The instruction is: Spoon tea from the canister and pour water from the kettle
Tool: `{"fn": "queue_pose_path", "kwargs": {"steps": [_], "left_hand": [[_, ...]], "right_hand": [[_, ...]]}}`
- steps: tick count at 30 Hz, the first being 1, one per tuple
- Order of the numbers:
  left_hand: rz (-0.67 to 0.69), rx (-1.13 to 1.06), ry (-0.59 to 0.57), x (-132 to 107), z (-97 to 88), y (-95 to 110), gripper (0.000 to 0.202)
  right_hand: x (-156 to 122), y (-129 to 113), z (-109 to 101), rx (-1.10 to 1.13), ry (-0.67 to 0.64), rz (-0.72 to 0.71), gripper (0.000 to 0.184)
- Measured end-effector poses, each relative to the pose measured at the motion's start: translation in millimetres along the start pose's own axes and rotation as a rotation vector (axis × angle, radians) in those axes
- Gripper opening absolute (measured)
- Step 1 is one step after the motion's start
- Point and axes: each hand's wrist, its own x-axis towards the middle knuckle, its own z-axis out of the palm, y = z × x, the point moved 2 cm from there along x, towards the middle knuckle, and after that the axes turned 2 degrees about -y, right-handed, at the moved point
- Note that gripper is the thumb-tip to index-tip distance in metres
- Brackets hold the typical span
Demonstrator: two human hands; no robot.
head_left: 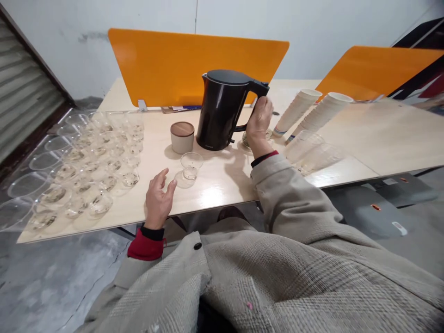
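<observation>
My right hand [261, 119] is wrapped round the handle of a black electric kettle [222, 111]. The kettle is upright with its lid shut and its spout to the left; I cannot tell if its base touches the table. In front of it stands a small clear plastic cup [191, 165] with a few dark bits inside. My left hand [159, 196] is to the left of this cup, apart from it, fingers spread and holding nothing. A pale canister [182, 141] with a wooden lid sits just left of the kettle. Something partly hidden lies behind my right wrist.
Rows of several clear cups [92, 169] with dark bits cover the table's left end. Two leaning stacks of paper cups [321, 113] and a lying stack of clear cups [308, 150] are at right. Orange dividers [166, 64] stand behind. The table's front edge [208, 207] is close to me.
</observation>
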Motion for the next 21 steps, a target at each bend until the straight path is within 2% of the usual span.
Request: {"fn": "queue_pose_path", "kwargs": {"steps": [2, 4, 7, 9, 10, 12, 14, 16, 18, 21], "left_hand": [[0.001, 0.006, -0.018, 3, 0.2, -2, 0.057], [0.001, 0.0, -0.046, 9, 2.6, -4, 0.061], [0.011, -0.012, -0.104, 19, 10.5, -5, 0.066], [0.028, 0.004, -0.133, 24, 15.7, -3, 0.067], [0.04, 0.025, -0.146, 26, 17.4, -1, 0.067], [0.076, 0.082, -0.181, 26, 18.9, 3, 0.069], [0.117, 0.135, -0.223, 25, 18.0, 7, 0.072], [0.143, 0.158, -0.255, 25, 16.0, 10, 0.072], [0.15, 0.135, -0.277, 25, 14.3, 11, 0.071], [0.146, 0.058, -0.293, 25, 13.5, 10, 0.069]], "right_hand": [[-38, -18, -14, -0.083, 0.081, -0.069, 0.055], [-85, -37, -21, -0.081, -0.003, -0.139, 0.058], [-150, -52, -15, 0.016, -0.382, -0.007, 0.057], [-179, -51, -5, 0.033, -0.636, 0.112, 0.066], [-189, -48, 0, 0.03, -0.722, 0.152, 0.074], [-200, -44, 10, 0.016, -0.805, 0.179, 0.092], [-204, -42, 20, 0.02, -0.813, 0.154, 0.108], [-206, -42, 29, 0.045, -0.807, 0.132, 0.115], [-208, -45, 37, 0.08, -0.799, 0.15, 0.108], [-208, -51, 45, 0.127, -0.776, 0.246, 0.082]]}}
